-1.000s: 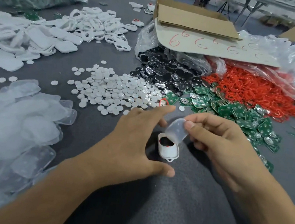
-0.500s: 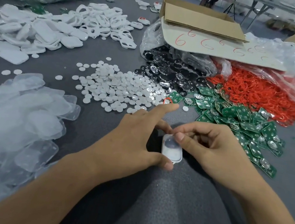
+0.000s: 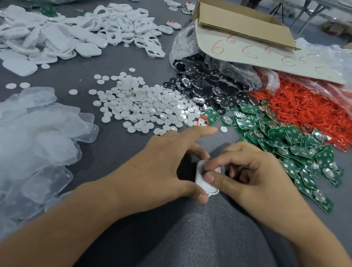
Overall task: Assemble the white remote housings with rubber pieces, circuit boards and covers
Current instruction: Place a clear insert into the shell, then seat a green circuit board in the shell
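Observation:
A small white remote housing [image 3: 203, 184] lies on the grey table in front of me, with a translucent cover laid over it. My left hand [image 3: 166, 167] holds it between thumb and middle finger, the index finger stretched out forward. My right hand [image 3: 251, 178] presses down on the cover with its thumb and curled fingers. Green circuit boards [image 3: 290, 147] lie heaped to the right, red rubber rings [image 3: 319, 111] behind them. Translucent covers [image 3: 26, 137] are piled at the left, white housings [image 3: 56, 36] at the far left.
White round discs [image 3: 145, 107] and black and silver button pieces [image 3: 205, 86] lie spread in the middle. An open cardboard box [image 3: 244, 23] and plastic bags [image 3: 344, 72] stand at the back. A sheet with red sixes [image 3: 258, 54] covers the bags.
My right hand brought the translucent cover down onto the housing and now presses it in place. My left hand closed in around the housing.

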Demonstrator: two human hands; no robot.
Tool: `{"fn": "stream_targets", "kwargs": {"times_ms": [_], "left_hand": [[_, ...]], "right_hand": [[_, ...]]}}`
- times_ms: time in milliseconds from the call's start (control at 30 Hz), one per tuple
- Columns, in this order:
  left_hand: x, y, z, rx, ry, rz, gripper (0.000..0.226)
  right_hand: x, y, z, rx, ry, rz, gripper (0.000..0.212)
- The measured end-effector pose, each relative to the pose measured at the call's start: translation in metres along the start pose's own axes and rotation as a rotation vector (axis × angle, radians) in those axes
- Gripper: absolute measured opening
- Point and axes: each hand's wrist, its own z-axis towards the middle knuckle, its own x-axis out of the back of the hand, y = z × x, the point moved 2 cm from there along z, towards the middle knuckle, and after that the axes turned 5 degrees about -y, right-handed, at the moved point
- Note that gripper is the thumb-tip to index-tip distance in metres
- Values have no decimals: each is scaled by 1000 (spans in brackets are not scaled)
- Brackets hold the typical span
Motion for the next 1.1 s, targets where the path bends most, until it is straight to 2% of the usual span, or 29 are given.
{"fn": "stream_targets", "kwargs": {"times_ms": [133, 367, 533, 600, 667, 700, 767, 800, 933, 1100], "left_hand": [[-1, 0, 0, 4, -15, -9, 103], [1, 1, -1, -16, 3, 16, 95], [1, 2, -1, -22, 7, 36, 87], [1, 2, -1, -28, 4, 63, 86], [1, 3, -2, -38, 1, 85, 85], [2, 4, -3, -46, 1, 96, 85], [3, 7, -5, -57, 7, 122, 85], [3, 8, -5, -61, 13, 135, 85], [5, 10, -6, -81, 22, 166, 85], [4, 5, -4, -103, 39, 164, 83]], "right_hand": [[-1, 0, -2, 6, -58, -45, 10], [1, 2, -1, 27, 41, -73, 12], [-1, -2, -2, 43, 17, -38, 11], [8, 1, -1, 30, 213, -42, 12], [28, 12, -4, -108, 475, -219, 19], [38, 17, -6, -215, 524, -353, 25], [46, 26, -11, -414, 447, -531, 37], [47, 29, -12, -452, 412, -546, 38], [46, 31, -12, -395, 488, -497, 15], [47, 30, -13, -306, 665, -458, 13]]}}
